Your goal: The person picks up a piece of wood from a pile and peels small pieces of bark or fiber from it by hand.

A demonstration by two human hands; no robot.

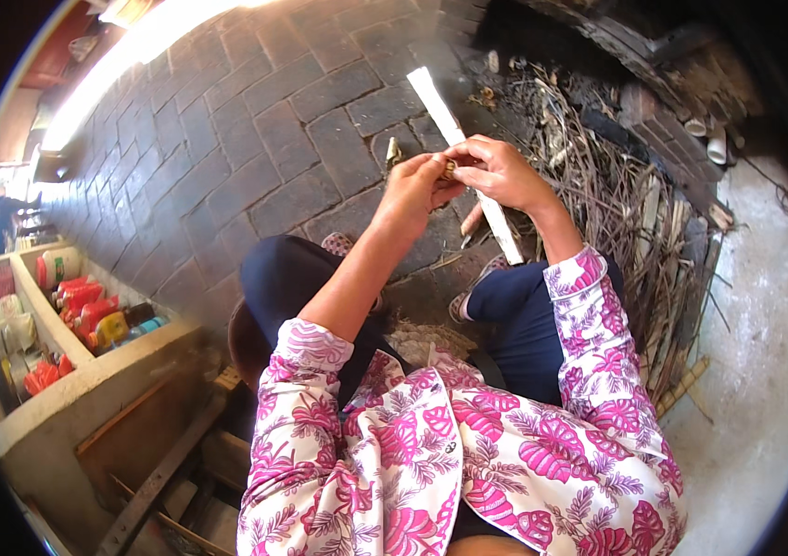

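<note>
My left hand (416, 182) and my right hand (495, 172) meet in front of me above the brick floor. Their fingers close together on a small yellowish object (449, 169), mostly hidden by the fingertips, so its kind cannot be told. Beneath my right hand a long pale strip of wood (436, 104) slants from the upper floor down towards my right knee. A small yellowish-green piece (392, 150) lies on the bricks just beyond my left hand. Under my hands a brownish stick-like piece (472, 219) lies beside the pale strip.
A large heap of dry twigs and sticks (595, 187) fills the floor at right, by a brick ledge (662, 132) with pale pipe-like pieces (716, 147). At left a concrete shelf unit (88, 372) holds several bottles and packets. My knees are bent on both sides.
</note>
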